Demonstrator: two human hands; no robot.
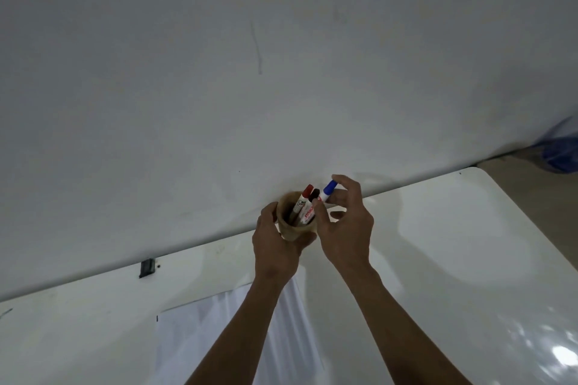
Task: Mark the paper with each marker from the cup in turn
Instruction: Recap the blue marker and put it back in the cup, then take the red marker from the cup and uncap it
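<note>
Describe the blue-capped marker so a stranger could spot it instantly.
Start at the white table's far edge by the wall, where the left hand steadies a tan cup. The blue-capped marker is pinched by the right hand at the cup's right rim. Its neighbours, the red-capped marker and dark-capped marker, stand in the cup.

Two bare forearms enter from the lower edge, slender, narrowing toward the wrists. No sleeve, cuff or glove shows on either; whatever is worn ends below the frame. Left hand (275,241): no ring, watch or band at the wrist. Right hand (347,228): likewise unadorned, fingers long and thin, nails short and plain. No marks, tape or cables on either arm.
</note>
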